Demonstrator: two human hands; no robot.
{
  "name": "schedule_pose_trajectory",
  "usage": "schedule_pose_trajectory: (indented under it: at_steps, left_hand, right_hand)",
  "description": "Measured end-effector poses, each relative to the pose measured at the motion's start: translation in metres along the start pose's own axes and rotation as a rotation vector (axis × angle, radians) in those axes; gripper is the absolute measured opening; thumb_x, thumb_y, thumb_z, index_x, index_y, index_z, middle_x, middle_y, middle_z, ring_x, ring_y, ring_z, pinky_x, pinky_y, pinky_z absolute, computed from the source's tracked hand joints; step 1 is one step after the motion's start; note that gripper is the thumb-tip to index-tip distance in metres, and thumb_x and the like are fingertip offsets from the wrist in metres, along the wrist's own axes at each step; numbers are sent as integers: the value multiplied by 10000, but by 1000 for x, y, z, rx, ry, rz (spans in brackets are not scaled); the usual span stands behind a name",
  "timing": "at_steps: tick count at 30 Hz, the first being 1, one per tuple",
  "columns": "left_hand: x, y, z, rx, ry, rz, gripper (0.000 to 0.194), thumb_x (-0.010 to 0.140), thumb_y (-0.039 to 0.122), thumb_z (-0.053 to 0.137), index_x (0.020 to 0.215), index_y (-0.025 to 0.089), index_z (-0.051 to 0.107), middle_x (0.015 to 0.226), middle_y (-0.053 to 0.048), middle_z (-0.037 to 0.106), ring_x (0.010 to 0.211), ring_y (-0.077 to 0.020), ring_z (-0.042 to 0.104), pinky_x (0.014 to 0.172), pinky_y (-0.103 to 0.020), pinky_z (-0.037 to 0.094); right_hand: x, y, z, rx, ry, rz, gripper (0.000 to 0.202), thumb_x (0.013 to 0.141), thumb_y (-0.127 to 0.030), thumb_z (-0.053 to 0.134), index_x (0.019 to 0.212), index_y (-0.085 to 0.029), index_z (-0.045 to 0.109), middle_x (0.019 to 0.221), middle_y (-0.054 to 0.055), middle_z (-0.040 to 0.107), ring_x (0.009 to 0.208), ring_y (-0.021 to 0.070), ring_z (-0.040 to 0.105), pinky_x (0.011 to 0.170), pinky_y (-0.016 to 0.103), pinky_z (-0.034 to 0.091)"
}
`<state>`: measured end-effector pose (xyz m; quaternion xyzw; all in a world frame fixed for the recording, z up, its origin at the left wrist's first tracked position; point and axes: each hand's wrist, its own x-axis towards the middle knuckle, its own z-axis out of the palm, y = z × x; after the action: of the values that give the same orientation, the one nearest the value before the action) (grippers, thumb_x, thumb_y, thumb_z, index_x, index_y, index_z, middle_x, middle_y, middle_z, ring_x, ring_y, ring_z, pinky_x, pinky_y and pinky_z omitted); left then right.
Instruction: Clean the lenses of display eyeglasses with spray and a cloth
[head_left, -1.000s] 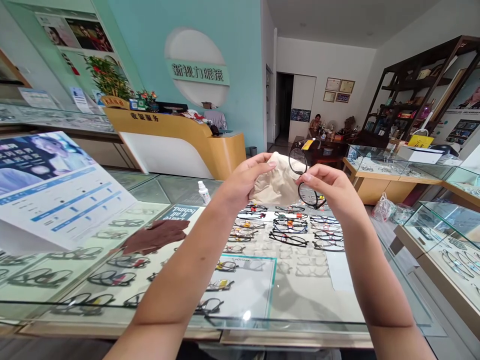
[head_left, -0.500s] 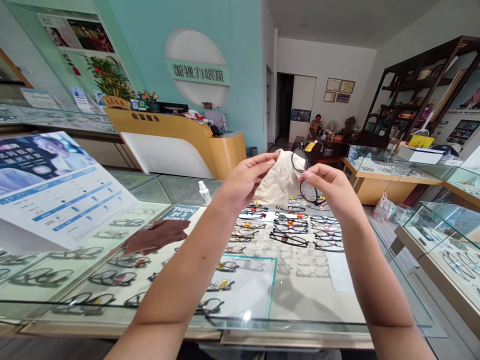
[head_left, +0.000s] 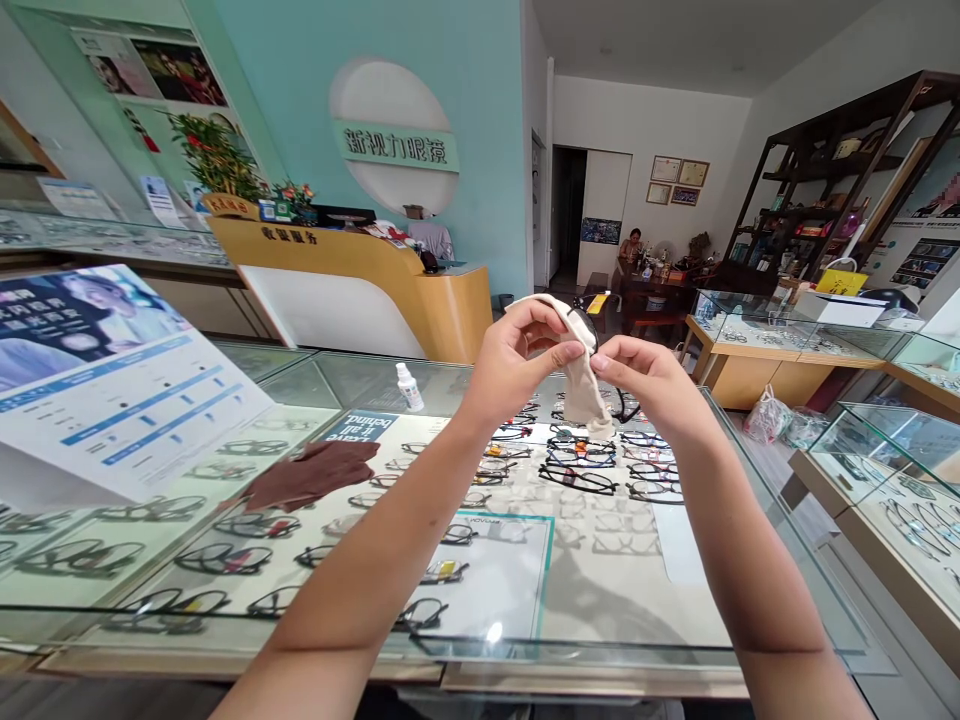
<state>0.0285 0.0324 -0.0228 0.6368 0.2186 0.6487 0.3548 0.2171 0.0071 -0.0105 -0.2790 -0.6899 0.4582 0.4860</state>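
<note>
Above the glass counter, my left hand (head_left: 517, 355) pinches a cream cleaning cloth (head_left: 581, 395), which is folded over part of a pair of dark-framed eyeglasses. My right hand (head_left: 645, 375) grips the eyeglasses (head_left: 624, 408) near the middle of the frame, close to my left fingertips. A yellow tag (head_left: 598, 303) shows at their upper end. The cloth hides one lens, and my fingers cover much of the frame. Beneath my hands, rows of eyeglasses (head_left: 577, 481) lie inside the display case.
On the glass counter (head_left: 622, 620) are a brown cloth (head_left: 311, 474), a small white spray bottle (head_left: 409, 387) and a standing calendar card (head_left: 127, 370) at left. A wooden reception desk (head_left: 450, 310) stands behind. More display cases (head_left: 885, 490) are at right. A person (head_left: 630, 250) sits far back.
My left hand has brought the cloth over the upper lens, which was mostly bare before. The eyeglasses have turned and shifted slightly left, and the cloth now hangs lower between my hands.
</note>
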Motion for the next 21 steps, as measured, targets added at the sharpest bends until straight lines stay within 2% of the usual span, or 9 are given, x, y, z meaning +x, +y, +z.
schedule_pose_trajectory:
  at_steps: [6,9,14,17,21]
  left_hand:
    - [-2,-5,2,-38,5,7,716,574,506,1047,1015,248,545,1042,-25,720,972,-180,701,889,-290,552]
    - [-2,-7,0,-89,-57,-49,692,612,492,1037,1082,233,600,1011,-35,753,926,-177,711,829,-276,560]
    - [-1,-10,-4,-119,-171,-80,546,621,471,1035,951,180,712,877,-19,745,771,-139,676,709,-239,550]
    - [-1,-11,-5,-119,-183,-84,496,604,436,1044,886,169,736,819,-7,729,709,-123,651,654,-225,536]
    - [-2,-9,-4,-103,-151,-77,496,543,438,1060,783,156,730,742,-7,711,634,-110,615,572,-209,494]
  right_hand:
    - [2,5,-2,116,-80,-10,405,793,-569,892,754,-212,704,764,-24,644,752,136,535,792,289,432]
    - [3,7,-3,167,-110,-6,367,808,-524,897,762,-210,712,760,-33,635,742,125,532,794,277,427]
    - [6,12,-7,169,-137,30,418,753,-552,924,754,-196,705,756,-28,615,727,124,504,722,269,388]
    - [7,15,-9,153,-169,70,460,744,-593,914,767,-186,701,730,-32,575,702,120,468,675,268,348]
    - [8,16,-10,127,-251,94,514,795,-642,855,715,-187,630,728,-29,549,698,117,451,648,267,329]
